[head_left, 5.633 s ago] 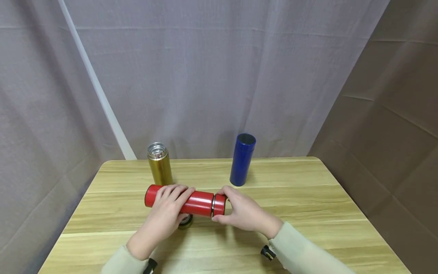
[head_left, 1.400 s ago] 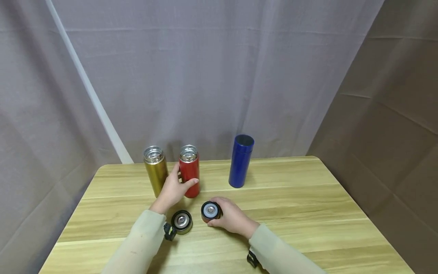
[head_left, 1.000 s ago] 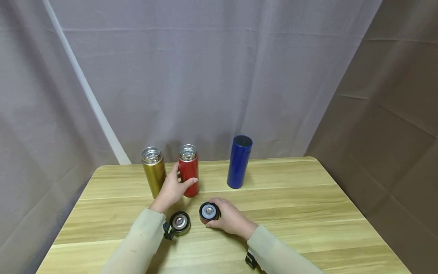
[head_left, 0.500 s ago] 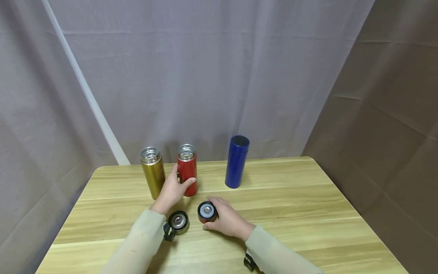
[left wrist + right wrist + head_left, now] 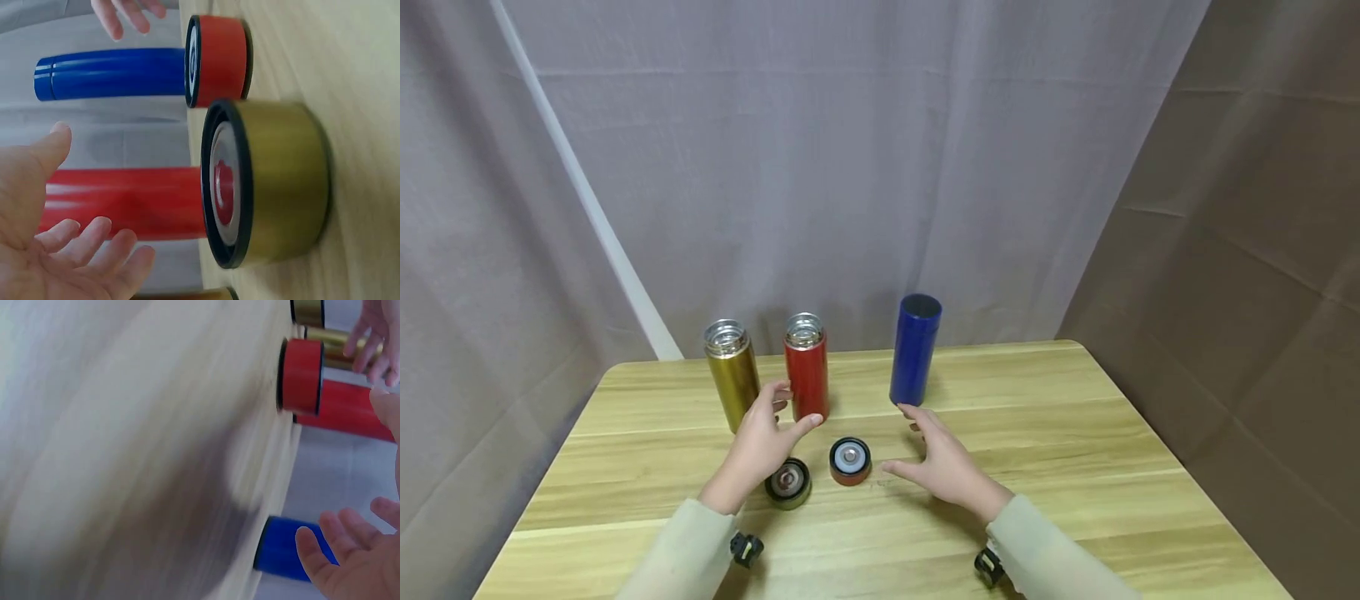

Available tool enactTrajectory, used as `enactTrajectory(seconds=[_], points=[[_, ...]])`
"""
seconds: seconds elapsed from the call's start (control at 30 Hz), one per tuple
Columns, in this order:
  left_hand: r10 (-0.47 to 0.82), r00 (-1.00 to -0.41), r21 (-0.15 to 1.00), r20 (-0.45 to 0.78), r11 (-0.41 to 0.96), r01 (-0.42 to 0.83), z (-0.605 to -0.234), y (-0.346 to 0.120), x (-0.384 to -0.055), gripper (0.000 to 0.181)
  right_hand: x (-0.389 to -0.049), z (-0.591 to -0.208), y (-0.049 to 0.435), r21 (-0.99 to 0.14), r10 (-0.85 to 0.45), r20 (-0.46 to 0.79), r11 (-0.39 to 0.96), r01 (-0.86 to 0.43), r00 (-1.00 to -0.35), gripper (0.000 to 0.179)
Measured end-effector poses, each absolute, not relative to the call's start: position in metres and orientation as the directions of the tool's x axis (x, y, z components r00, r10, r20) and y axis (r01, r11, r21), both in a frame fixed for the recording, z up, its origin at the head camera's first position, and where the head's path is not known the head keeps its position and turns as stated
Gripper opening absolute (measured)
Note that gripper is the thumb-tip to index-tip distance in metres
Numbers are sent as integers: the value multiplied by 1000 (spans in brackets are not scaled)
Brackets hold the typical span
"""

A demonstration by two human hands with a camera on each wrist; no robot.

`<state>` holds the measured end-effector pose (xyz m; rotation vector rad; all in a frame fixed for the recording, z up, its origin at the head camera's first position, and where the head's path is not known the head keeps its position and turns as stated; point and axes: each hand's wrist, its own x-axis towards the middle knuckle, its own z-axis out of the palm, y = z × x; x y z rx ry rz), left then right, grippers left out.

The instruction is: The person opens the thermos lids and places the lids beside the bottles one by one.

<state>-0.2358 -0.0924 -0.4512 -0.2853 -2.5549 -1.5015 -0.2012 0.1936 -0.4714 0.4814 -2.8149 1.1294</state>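
In the head view my left hand is just in front of the red thermos bottle, fingers parted and holding nothing. That bottle stands upright with its steel mouth uncovered. Its red lid lies upside down on the table, left of my right hand, which is apart from it with thumb and fingers spread. A gold lid, also upside down, lies beside my left wrist. Left of the red bottle stands the uncovered gold thermos bottle. The blue thermos bottle stands upright beyond my right fingertips.
A wooden table carries everything; its far edge runs close behind the bottles. Grey curtain hangs at the back and left, with a brown cloth on the right. The bottles stand in a rough row towards the back.
Earlier both hands held the red bottle level with its lid on; then it stood upright, lid off. Since half a second ago, both hands have let go of bottle and lid and drawn away.
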Motion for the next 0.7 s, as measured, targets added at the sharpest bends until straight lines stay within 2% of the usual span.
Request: enactTrajectory(seconds=[0.3,0.7], points=[[131,-963,852,237,449,270,-450,-81,-228,76,-207,-457,210,-679,-191,246,666,-309,-950,89],[191,-951,868,245,394,302,-456,-62,-232,73,-214,-439,219,-704,-180,324,610,-364,-929,86]])
